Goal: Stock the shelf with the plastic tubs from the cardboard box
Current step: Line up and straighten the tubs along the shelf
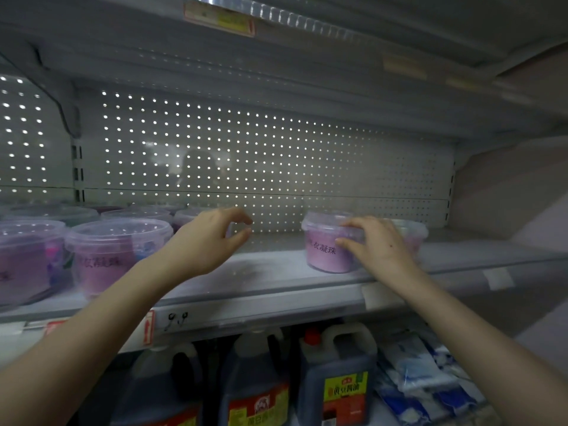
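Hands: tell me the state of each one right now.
Left hand: open, fingers loosely curved, holding nothing.
Right hand: closed, gripping the pink tub that stands on the shelf.

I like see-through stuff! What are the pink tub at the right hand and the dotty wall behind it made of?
The pink tub looks like clear, slightly glossy plastic: the pink filling shows through its wall and lid. The dotty wall is probably painted sheet metal, pale and matte, with neat rows of punched holes letting light through, though the picture alone cannot prove metal.
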